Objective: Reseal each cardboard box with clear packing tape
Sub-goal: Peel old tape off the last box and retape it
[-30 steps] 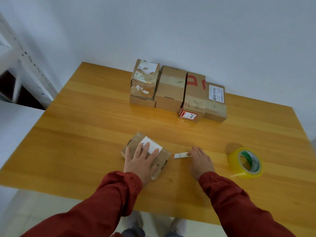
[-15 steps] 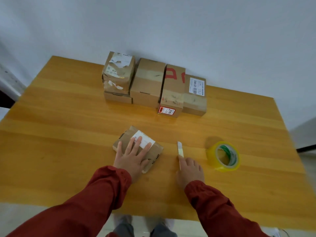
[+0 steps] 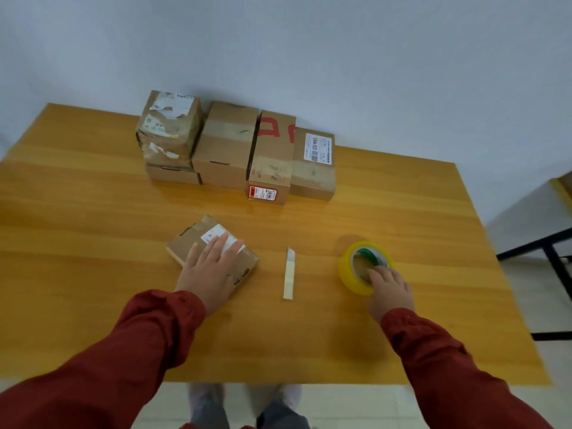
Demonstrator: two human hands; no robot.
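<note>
Wooden table against a pale wall, holding:

- Small box, lying skewed near the front edge. The left hand is resting flat on its top, fingers straight and spread, partly covering a white label and gripping nothing.
- Tape roll, yellow, lying flat to the right, well apart from the box. The right hand is touching its near rim, with fingertips reaching over into the core. The thumb is hidden, so whether the hand is gripping the roll cannot be told.
- White cutter, lying between the box and the roll, touching neither.
- Other boxes, sitting side by side at the back against the wall, the leftmost stacked.
</note>
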